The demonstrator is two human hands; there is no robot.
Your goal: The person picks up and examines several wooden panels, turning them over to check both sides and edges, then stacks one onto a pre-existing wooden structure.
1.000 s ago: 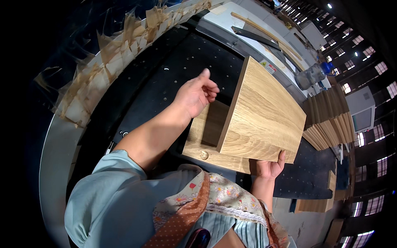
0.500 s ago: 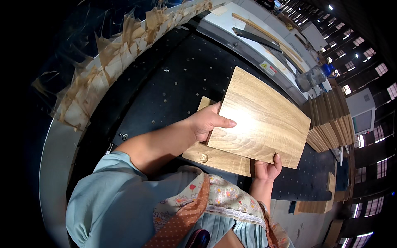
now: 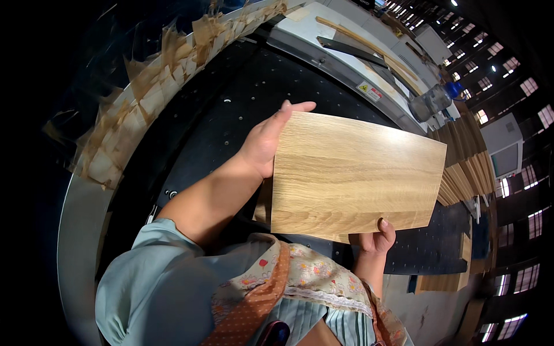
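Note:
I hold a rectangular light-oak board [image 3: 352, 173] flat above a black perforated machine table [image 3: 231, 98]. My left hand [image 3: 268, 141] grips the board's left edge, fingers reaching over its top corner. My right hand [image 3: 378, 237] grips the board's near edge from below, thumb on top. A second wooden piece [image 3: 264, 202] shows just under the board's lower left corner; most of it is hidden.
A curved grey rim [image 3: 81, 213] hung with torn brown tape scraps [image 3: 144, 98] bounds the table on the left. A grey machine rail [image 3: 340, 63] runs along the far side. Stacks of similar boards [image 3: 461, 167] stand at the right, and a clear water jug [image 3: 430, 101] beyond them.
The board has swung from steeply tilted to nearly flat, covering the piece beneath. My left hand moved from above the lower piece onto the board's left edge. My right hand kept its grip.

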